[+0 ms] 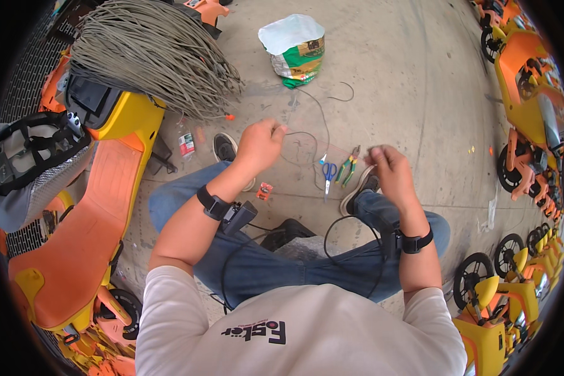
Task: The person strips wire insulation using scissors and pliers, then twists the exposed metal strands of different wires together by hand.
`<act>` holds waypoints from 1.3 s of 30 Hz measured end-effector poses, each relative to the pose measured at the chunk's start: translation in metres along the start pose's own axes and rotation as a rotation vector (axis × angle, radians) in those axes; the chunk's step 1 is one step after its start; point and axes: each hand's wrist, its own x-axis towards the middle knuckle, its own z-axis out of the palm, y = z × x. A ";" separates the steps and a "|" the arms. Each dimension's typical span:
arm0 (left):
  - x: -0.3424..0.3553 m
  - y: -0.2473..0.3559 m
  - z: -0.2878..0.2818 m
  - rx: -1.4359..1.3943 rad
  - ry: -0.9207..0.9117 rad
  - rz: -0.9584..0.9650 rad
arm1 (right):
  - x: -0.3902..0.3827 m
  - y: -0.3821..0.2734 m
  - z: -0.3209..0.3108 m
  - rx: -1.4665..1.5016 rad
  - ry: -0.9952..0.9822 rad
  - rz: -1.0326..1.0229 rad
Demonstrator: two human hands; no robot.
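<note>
My left hand (261, 145) is closed in a pinch, and a thin dark cable (304, 133) runs from its fingertips. The cable loops down to the concrete floor, where more of it lies loosely curled. My right hand (391, 172) is held up to the right with its fingers curled together; what they hold, if anything, cannot be made out. Between the hands, on the floor, lie blue-handled scissors (329, 174) and pliers (349, 169) with green-and-yellow grips. A small red-orange object (264, 190) lies below my left hand.
A big bundle of grey cables (150, 56) rests at upper left by an orange-and-yellow scooter body (106, 188). A green-and-white sack (297, 53) stands ahead. A labelled clear bottle (186, 144) lies near my left shoe. Several scooters (526, 94) line the right side.
</note>
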 end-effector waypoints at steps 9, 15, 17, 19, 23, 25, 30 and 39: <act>0.013 -0.014 -0.021 -0.014 0.164 -0.090 | 0.015 -0.003 -0.040 0.957 0.132 0.123; 0.017 -0.006 -0.032 -0.081 0.279 -0.099 | 0.019 0.008 -0.042 -0.159 0.165 0.118; 0.014 -0.002 -0.028 -0.126 0.279 -0.083 | 0.019 0.015 -0.034 -0.127 0.056 0.221; 0.005 0.003 -0.017 -0.157 0.237 0.075 | 0.017 0.014 -0.012 -0.444 0.268 -0.351; -0.018 0.031 0.001 -0.095 0.081 0.142 | 0.010 -0.020 0.016 -0.099 -0.007 -0.500; -0.027 0.040 0.011 -0.135 0.013 0.272 | 0.001 -0.019 0.041 0.130 -0.155 -0.369; -0.037 0.046 0.013 -0.151 -0.111 0.284 | -0.011 -0.009 0.067 0.523 -0.526 0.078; -0.029 0.042 0.007 -0.169 -0.056 0.198 | -0.017 -0.035 0.050 0.345 -0.178 -0.523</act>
